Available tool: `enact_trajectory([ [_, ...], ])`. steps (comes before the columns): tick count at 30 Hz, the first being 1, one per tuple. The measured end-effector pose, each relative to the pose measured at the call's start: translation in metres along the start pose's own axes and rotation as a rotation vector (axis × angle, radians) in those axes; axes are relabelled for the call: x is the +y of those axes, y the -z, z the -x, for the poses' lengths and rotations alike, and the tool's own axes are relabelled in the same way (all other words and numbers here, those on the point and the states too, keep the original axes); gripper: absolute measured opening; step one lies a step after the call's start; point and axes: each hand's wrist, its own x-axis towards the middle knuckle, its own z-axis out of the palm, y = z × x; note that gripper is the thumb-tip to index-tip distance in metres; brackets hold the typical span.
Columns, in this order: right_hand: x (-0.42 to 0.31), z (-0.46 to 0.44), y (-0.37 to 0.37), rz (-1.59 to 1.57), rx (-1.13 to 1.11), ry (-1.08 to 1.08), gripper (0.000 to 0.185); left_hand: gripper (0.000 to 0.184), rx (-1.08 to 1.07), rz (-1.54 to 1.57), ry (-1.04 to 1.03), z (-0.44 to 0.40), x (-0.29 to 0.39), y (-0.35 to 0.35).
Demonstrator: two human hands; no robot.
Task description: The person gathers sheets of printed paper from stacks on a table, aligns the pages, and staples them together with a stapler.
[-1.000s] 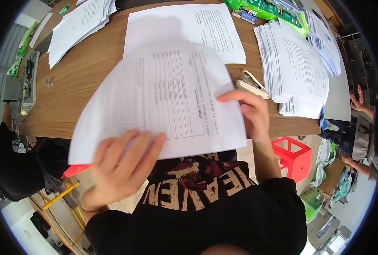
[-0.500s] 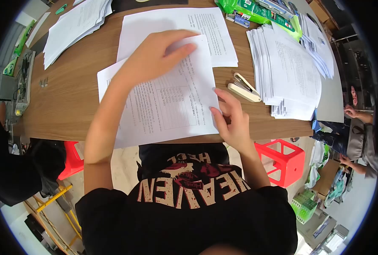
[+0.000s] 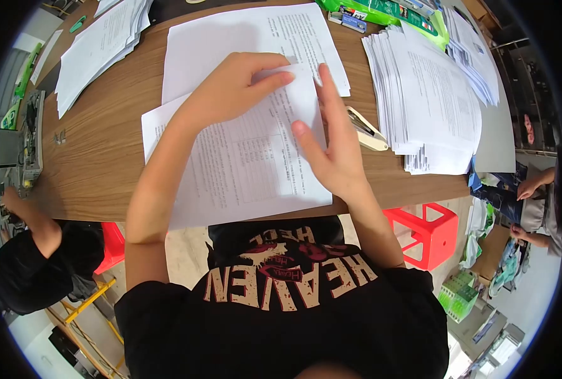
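Observation:
A printed sheet (image 3: 243,170), with text and a table on it, lies in front of me, its near edge at the table's front edge. It may be more than one sheet. My left hand (image 3: 246,85) pinches its far edge between thumb and fingers. At the right edge of that sheet is my right hand (image 3: 334,142), fingers stretched out and thumb apart over the paper. Beyond lies another printed paper (image 3: 211,47), partly covered by the near one. A cream stapler (image 3: 370,134) sits right of my right hand, which hides part of it.
A tall paper stack (image 3: 439,107) stands at right, with a green packet (image 3: 401,16) and a small blue box (image 3: 347,22) behind. More papers (image 3: 101,50) lie at left, near loose staples (image 3: 60,137). A red stool (image 3: 426,237) is below right. Other people are at both sides.
My right hand has moved up along the sheet's right edge, and its fingers have straightened. My left hand keeps its pinch at the far edge. The person at left has moved an arm.

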Motion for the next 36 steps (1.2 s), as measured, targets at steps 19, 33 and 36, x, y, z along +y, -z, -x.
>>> enact_trajectory([
  [19,-0.019,-0.05,0.046,0.79,-0.06,0.445,0.038,0.02,0.139,-0.169,-0.196,0.0,0.004,-0.01],
  [33,0.021,-0.035,0.026,-0.965,-0.11,-0.372,0.02,0.022,0.033,0.107,-0.116,0.005,0.014,-0.002],
  [36,0.022,-0.037,0.029,-1.059,-0.159,-0.456,0.021,0.021,-0.018,0.147,-0.121,0.004,0.017,-0.002],
])
